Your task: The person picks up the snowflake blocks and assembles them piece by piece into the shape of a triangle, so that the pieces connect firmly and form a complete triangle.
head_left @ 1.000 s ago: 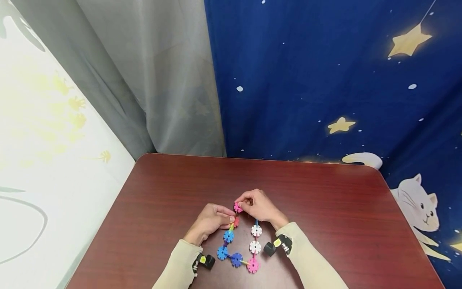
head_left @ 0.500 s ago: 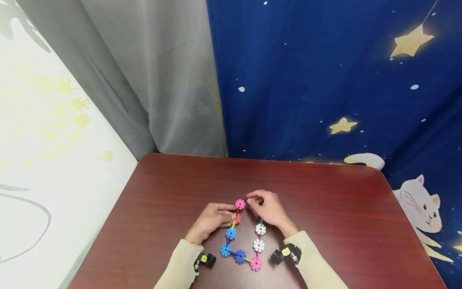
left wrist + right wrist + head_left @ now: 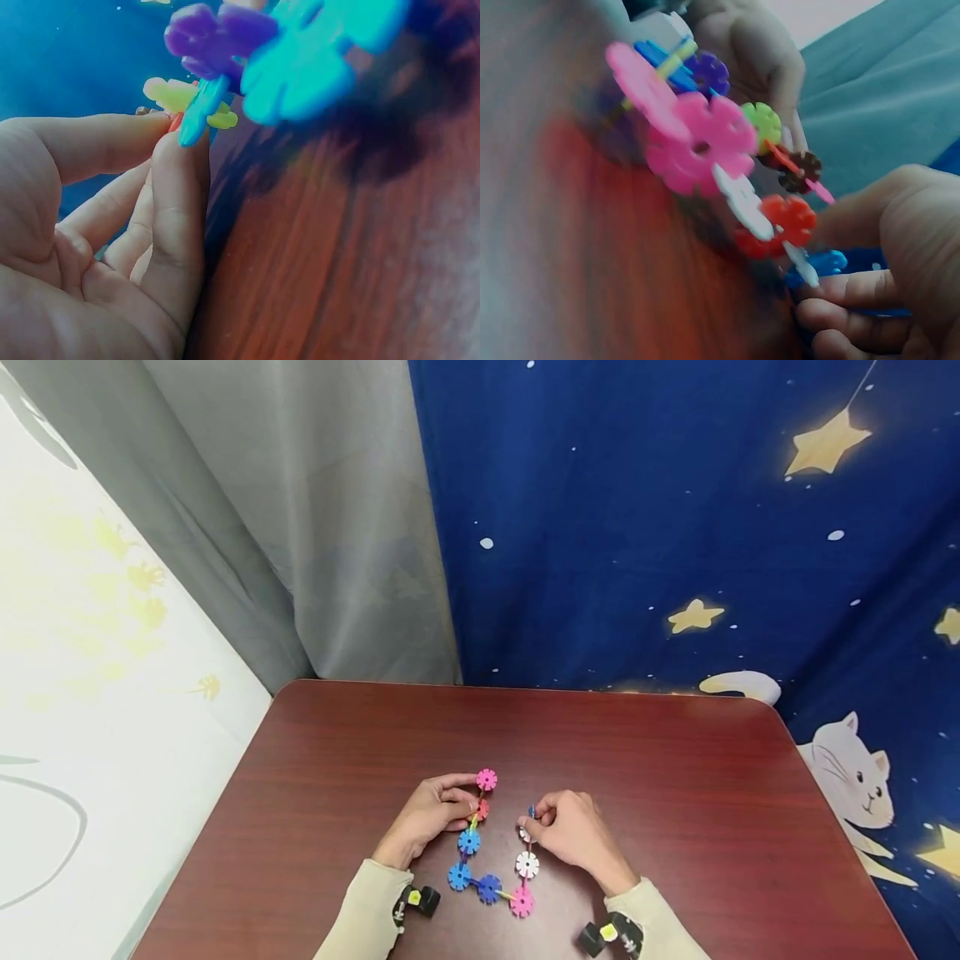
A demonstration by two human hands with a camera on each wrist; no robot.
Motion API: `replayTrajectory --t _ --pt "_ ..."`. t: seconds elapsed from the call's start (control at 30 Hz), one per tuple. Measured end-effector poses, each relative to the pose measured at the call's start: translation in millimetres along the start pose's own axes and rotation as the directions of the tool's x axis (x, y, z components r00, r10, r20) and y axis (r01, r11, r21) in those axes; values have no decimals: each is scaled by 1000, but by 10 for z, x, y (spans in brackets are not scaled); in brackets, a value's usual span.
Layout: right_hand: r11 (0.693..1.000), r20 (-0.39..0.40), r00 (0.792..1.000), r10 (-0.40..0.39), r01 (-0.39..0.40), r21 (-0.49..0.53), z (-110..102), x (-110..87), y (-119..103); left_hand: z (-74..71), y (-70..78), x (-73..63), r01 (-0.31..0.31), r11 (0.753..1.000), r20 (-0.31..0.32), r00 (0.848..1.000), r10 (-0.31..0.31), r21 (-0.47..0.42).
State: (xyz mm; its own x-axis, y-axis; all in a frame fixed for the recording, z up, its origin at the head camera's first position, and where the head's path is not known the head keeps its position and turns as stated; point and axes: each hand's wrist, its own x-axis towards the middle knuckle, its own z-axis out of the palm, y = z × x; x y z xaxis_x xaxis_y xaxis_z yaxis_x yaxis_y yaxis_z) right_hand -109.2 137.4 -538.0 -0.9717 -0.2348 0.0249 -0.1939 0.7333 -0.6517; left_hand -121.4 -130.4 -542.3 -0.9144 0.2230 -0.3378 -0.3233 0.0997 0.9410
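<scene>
A chain of interlocking flower-shaped plastic discs runs in an open U on the table. My left hand pinches the red disc between thumb and fingers. Beyond it, a pink disc ends that arm of the chain. At the other end, my right hand grips the end beside the blue disc, partly covering the upper white disc. Light-blue, dark-blue, lower pink and lower white discs link the two sides. Close to the left fingers shows a yellow-green disc.
The reddish-brown table has rounded far corners. Behind it hang a grey curtain and a blue star-patterned curtain. A black camera sits on the left wrist and another camera on the right.
My right hand has let go of the top pink disc and moved right and nearer, to the blue and white end of the chain. The left hand keeps its grip on the red disc.
</scene>
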Motion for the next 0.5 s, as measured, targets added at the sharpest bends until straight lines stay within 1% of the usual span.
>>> replayTrajectory --t 0.1,0.17,0.33,0.4,0.5 --pt "999 -4 999 -36 36 -3 55 -5 -38 5 22 -6 17 1000 6 1000 -17 11" --pt "998 -16 998 -68 68 -4 85 1 -61 15 36 -5 35 999 -4 999 -35 23" --pt "994 -29 993 -112 112 -4 138 26 -111 63 53 3 51 995 -69 997 -45 88" --pt "992 -29 992 -123 123 -4 154 33 -137 83 51 8 47 994 -90 995 -38 98" --pt "990 -33 989 -143 142 -8 181 44 -178 108 42 15 47 995 -112 993 -38 85"
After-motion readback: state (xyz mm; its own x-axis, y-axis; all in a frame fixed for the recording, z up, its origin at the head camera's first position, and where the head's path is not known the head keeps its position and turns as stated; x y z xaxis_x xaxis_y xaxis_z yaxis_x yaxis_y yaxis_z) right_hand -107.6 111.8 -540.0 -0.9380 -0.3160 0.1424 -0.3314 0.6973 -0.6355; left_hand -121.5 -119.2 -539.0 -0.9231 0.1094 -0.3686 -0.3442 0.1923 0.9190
